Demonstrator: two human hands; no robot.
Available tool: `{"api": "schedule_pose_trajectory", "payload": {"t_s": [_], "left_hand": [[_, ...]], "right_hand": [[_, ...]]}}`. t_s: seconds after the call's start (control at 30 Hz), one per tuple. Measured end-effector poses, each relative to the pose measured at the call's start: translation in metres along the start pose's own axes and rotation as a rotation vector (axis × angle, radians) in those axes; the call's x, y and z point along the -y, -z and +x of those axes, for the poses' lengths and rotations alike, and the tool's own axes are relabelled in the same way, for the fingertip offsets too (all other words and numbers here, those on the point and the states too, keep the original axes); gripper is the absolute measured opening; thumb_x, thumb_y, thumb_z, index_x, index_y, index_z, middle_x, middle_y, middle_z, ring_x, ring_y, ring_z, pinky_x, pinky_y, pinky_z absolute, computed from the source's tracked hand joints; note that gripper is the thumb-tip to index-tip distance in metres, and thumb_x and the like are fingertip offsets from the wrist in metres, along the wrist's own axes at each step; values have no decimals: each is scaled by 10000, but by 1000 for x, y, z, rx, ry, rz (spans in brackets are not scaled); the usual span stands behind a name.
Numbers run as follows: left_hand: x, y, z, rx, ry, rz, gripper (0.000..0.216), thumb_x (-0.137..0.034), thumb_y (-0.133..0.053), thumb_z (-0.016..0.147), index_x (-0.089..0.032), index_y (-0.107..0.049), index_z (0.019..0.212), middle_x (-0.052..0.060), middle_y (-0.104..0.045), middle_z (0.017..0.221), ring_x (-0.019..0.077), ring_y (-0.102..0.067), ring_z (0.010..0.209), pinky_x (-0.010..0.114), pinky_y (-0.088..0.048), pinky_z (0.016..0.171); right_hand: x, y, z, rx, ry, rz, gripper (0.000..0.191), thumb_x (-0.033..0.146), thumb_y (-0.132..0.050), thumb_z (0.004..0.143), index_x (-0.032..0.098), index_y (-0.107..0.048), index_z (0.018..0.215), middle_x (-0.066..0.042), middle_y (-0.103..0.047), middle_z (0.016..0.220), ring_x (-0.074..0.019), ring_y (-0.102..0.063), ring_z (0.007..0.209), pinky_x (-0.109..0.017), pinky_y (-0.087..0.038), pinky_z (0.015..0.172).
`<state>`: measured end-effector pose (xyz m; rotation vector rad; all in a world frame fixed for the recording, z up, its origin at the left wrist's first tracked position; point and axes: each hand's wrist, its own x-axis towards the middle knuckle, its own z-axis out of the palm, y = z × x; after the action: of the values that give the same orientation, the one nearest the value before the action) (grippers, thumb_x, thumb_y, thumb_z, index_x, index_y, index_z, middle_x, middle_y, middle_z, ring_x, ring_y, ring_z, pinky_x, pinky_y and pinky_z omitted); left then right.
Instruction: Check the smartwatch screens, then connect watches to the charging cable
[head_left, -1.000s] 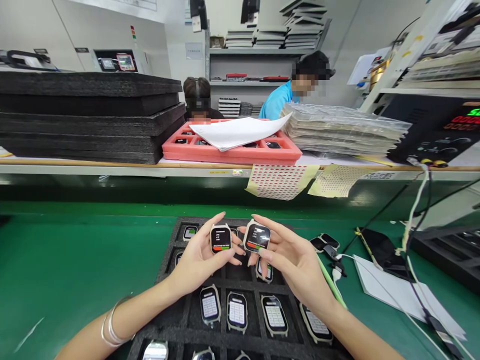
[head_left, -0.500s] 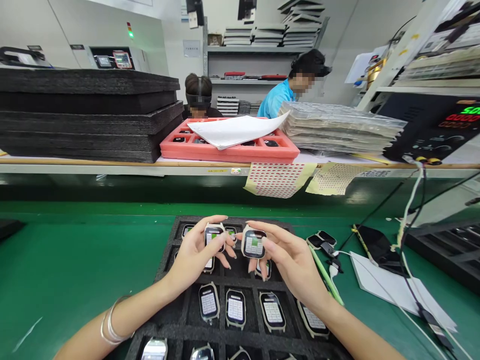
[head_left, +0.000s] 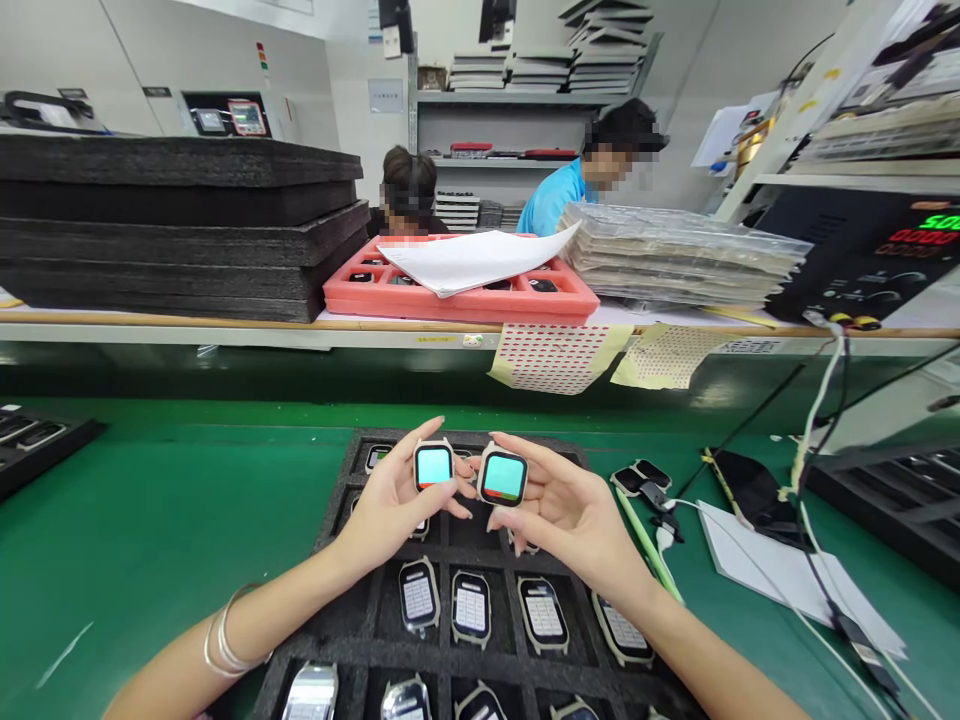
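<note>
My left hand grips a strapless smartwatch by its edges, thumb at the lower rim. A second smartwatch is held in my right hand, close beside the first. Both screens glow cyan with a thin red and green band at the bottom. Beneath the hands lies a black foam tray with square pockets. Several watch bodies rest in it, among them a lit watch showing a white grid. Some pockets at the back are partly hidden by my hands.
A red foam tray under white paper sits on the shelf, between black foam stacks and clear plastic trays. At right are a power supply, cables, a green pen and white paper. Two people are beyond.
Both held watch screens have switched from a white and green grid to cyan. My right thumb has moved down off the screen. A black tray shows more at the left edge.
</note>
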<state>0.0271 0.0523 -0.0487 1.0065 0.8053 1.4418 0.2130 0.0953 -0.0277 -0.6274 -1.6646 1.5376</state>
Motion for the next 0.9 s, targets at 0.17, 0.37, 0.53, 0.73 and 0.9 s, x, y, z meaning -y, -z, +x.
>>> {"api": "schedule_pose_trajectory", "payload": {"t_s": [0.17,0.37,0.53,0.73,0.9], "left_hand": [[7,12,-11,103,27,-27,771,-148,-735,747,-235,-337,1401,80,-612,1034,211,-648,887,351,-555,777],[5,33,-38,113,101,63,806,-144,-658,809,-338,-197,1440,50,-567,1051,223,-638,950,399,-540,816],[-4,61,-60,182,53,772,498,-199,-641,806,-269,-466,1267,72,-607,1110,260,-605,1015,442,-469,926],[-12,94,-77,334,-68,1381,393,-267,-671,748,-217,-554,1120,70,-574,1105,269,-515,1012,466,-432,924],[-21,85,-76,456,-98,1500,389,-280,-611,813,-195,-517,1180,99,-532,1137,271,-484,1016,419,-440,855]], "right_hand": [[-6,4,-1,84,-29,-120,578,189,-659,833,247,-430,1360,-100,-654,1090,-196,-682,768,-257,-573,513],[-29,13,9,164,143,-852,474,235,-648,836,251,-513,1289,-107,-599,1207,-262,-635,943,-472,-527,868],[-48,25,10,346,227,-1201,468,296,-640,848,171,-534,1287,-190,-398,1425,-372,-324,1338,-562,-347,1051],[-36,26,-5,330,227,-1277,273,280,-547,909,148,-610,1140,-192,-399,1418,-361,-279,1370,-550,-351,1059],[-21,7,-24,490,187,-1255,204,287,-616,864,158,-655,1018,-167,-416,1413,-347,-276,1373,-525,-349,1071]]}}
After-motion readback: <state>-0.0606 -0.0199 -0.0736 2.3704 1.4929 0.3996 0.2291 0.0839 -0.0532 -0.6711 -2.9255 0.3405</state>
